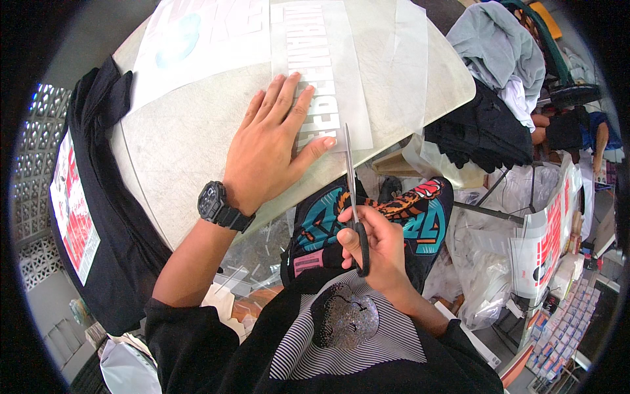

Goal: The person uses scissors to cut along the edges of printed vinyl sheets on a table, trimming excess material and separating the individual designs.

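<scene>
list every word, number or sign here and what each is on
Wording not repeated, only where it stands:
Translucent strip by the left hand: pale block letters.
Translucent sheet left of it: large pale letters.
Black garment: red lettering on white panel.
White plastic at right: large red lettering.
Wristwatch: display too small to read.
Patterned trousers: teal letter shapes, unclear.
Rowed items, lower right: too small.

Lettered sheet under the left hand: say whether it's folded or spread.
Spread: the visible part of the lettered sheet lies flat on the table, no fold showing, with the left hand partly across it.
</scene>
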A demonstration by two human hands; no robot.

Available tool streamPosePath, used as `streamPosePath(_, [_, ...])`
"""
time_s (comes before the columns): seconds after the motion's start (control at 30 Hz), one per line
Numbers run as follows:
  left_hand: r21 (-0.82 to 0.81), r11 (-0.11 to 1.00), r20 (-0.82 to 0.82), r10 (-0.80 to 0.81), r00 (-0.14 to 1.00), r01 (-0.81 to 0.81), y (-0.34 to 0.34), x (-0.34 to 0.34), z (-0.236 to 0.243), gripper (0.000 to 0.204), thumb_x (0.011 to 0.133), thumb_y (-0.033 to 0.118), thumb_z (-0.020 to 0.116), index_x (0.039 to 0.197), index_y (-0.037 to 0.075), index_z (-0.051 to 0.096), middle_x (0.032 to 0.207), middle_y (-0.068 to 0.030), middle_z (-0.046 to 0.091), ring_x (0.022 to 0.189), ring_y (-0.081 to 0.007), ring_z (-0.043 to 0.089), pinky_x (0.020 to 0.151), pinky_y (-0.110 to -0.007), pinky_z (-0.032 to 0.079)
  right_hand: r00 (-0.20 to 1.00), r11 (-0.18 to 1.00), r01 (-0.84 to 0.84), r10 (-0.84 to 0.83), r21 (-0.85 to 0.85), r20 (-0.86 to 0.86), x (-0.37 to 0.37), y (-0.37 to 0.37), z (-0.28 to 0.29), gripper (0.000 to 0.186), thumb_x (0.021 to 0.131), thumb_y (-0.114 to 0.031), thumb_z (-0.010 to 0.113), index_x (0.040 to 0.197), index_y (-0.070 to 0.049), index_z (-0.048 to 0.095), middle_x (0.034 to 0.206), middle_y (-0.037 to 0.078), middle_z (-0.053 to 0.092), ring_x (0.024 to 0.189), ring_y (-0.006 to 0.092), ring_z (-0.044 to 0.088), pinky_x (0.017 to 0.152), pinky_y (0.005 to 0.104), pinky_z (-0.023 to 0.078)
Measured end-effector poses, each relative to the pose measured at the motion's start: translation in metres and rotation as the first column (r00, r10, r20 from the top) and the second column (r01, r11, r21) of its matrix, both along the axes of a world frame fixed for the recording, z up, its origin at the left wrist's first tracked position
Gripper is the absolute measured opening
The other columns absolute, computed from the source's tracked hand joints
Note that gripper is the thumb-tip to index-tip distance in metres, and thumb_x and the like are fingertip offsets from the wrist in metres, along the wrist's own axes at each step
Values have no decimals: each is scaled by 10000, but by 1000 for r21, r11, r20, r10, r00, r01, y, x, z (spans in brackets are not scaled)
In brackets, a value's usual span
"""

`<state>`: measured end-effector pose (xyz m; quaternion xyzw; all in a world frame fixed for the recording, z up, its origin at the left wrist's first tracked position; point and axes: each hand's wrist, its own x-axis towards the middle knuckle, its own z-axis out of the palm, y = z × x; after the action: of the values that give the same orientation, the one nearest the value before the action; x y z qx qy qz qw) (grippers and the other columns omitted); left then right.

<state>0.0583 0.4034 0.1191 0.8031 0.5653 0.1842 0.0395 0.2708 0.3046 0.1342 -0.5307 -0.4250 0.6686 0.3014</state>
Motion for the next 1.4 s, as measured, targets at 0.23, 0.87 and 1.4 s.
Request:
streamPosePath(0.23, [-1,1000,-4,2,1000,-2,0,-1,0,748,962,547,542,1490,34,412,1568,-235,338,1467,-397,297,1210,-485,223,1000,1000,3,-3,-7,1,-2,1,3,404,905,-287,768,1089,20,581,638,11,606,532,38,553,472,216,462])
streamPosePath(0.87, [19,998,22,54,998,-54,0,6,6,808,840,550,702,1426,31,500,1537,-188,418,1446,-358,362,1179,-522,268,988,989,-78,59,127,142,-3,8,9,810,921,-346,736,1562,-94,310,551,-5,540,491,38,526,469,231,434])
streamPosePath(1.4, [12,998,36,62,997,-63,1,4,3,813,830,560,698,1430,54,488,1547,-177,402,1446,-347,356,1181,-526,263,988,988,-45,22,145,155,-10,31,8,790,914,-384,738,1529,-54,368,560,-6,516,503,28,493,455,234,440])
